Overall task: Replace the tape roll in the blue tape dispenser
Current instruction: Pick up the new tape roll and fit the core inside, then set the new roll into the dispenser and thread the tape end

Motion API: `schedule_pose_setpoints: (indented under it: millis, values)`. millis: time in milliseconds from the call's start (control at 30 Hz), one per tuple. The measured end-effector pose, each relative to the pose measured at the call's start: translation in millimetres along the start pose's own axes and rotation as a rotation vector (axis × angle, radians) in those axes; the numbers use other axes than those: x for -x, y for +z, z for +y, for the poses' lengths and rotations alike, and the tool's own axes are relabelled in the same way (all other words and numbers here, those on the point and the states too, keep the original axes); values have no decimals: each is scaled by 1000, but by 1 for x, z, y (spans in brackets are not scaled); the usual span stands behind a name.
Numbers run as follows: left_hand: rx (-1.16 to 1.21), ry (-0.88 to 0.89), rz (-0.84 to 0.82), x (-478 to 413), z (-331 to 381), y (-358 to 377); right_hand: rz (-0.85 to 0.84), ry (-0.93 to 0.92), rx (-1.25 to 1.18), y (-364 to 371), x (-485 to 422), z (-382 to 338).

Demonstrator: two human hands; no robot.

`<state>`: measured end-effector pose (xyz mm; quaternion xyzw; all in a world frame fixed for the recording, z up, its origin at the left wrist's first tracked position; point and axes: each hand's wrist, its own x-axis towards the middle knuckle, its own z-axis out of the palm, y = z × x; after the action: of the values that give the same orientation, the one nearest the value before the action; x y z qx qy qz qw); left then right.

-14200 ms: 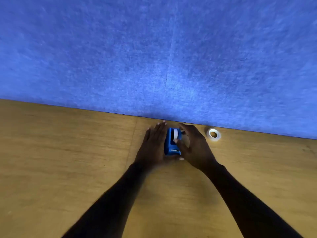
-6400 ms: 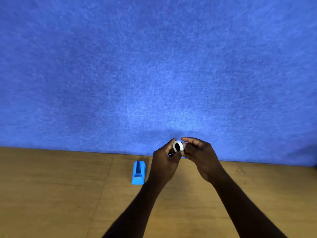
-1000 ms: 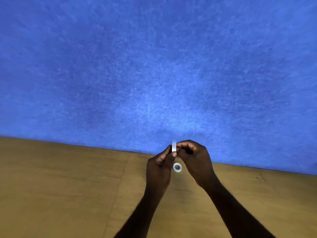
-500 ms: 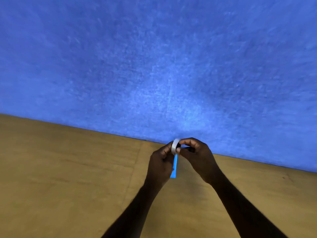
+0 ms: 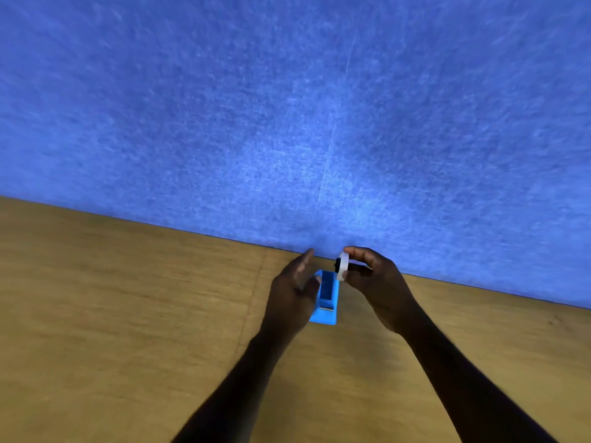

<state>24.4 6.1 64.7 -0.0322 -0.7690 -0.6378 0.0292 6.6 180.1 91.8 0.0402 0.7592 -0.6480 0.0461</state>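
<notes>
Tape dispenser (image 5: 325,298) cradle sits empty; right hand (image 5: 375,282) pinches tape roll (image 5: 342,266).

A bright blue tape dispenser (image 5: 327,298), a white tape roll (image 5: 342,266), tan wood-grain table (image 5: 128,314), mottled blue felt wall (image 5: 287,107).

1. Left hand (image 5: 292,290): bare; no glove, ring or watch visible.
2. Right hand (image 5: 377,282): bare; no glove, ring or watch visible.
3. Both forearms: uncovered from wrist to the lower frame edge; no sleeve or cuff in view.
</notes>
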Motion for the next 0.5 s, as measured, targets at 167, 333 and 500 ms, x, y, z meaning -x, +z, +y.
schedule_pose_setpoints:
  millis: [167, 333, 500]
  values:
    - [-53, -93, -292, -7, -29, -12, -44, 17, -47, -1, -8, 21]
    - [-214, -101, -467, -9, -42, -9, -60, 0, -16, 2, -15, 34]
    - [-293, -13, -484, -17, -51, -2, -56, -32, 81, 6, -18, 40]
